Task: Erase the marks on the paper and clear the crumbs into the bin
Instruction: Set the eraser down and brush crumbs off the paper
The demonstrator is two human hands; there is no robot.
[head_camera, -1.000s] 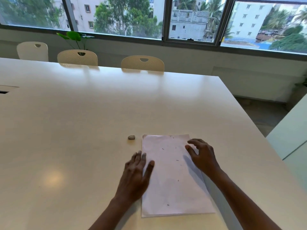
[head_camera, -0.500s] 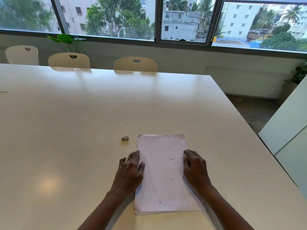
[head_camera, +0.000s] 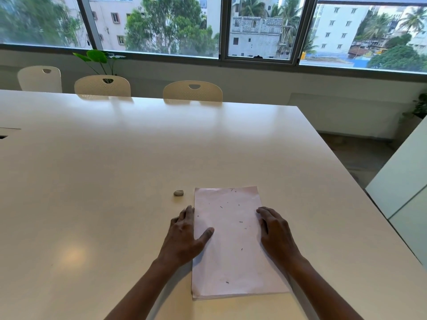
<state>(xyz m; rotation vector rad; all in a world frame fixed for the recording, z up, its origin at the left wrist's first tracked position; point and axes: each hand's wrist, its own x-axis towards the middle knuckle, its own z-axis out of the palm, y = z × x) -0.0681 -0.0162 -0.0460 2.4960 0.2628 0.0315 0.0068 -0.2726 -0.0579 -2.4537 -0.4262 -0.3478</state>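
Note:
A stack of pale paper (head_camera: 231,245) lies lengthwise on the white table (head_camera: 115,181), with several small dark crumbs scattered over its top sheet. My left hand (head_camera: 184,236) rests at the paper's left edge, thumb on the sheet and fingers on the table along the edge. My right hand (head_camera: 275,232) lies at the right edge, fingers along that edge. Neither hand holds anything. A small grey eraser (head_camera: 178,193) sits on the table just left of the paper's far left corner. No bin is in view.
Three cream chairs (head_camera: 193,91) stand along the table's far side below a wide window. A green plant (head_camera: 101,61) rises behind the middle chair. The table's right edge runs close to the paper, and a white cabinet (head_camera: 402,181) stands to the right.
Both hands have drawn back to the paper's two side edges and settled there. The left thumb now lies out on the sheet. The view has shifted slightly.

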